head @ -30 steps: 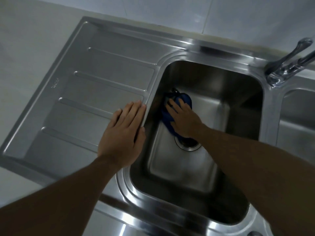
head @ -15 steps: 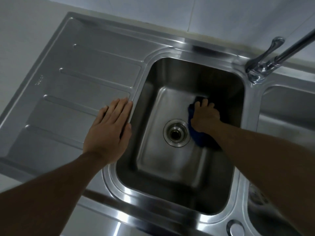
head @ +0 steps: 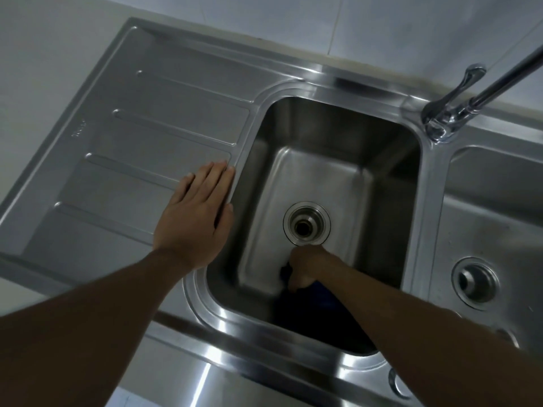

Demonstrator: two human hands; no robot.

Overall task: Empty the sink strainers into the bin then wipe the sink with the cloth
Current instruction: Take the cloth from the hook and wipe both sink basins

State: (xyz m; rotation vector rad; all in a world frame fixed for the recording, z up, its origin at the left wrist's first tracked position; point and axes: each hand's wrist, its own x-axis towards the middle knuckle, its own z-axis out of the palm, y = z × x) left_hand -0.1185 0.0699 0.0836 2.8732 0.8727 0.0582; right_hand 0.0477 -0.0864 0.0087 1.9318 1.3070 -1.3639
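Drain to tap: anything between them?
Nothing; head view shows only bare basin floor and wall between the drain and the tap.

cloth: mostly hidden under right hand | tap: spout cut by right edge | drainboard stamp: unreadable

Left hand flat, palm down, fingers straight. Right hand fisted, apparently gripping cloth; blurred.
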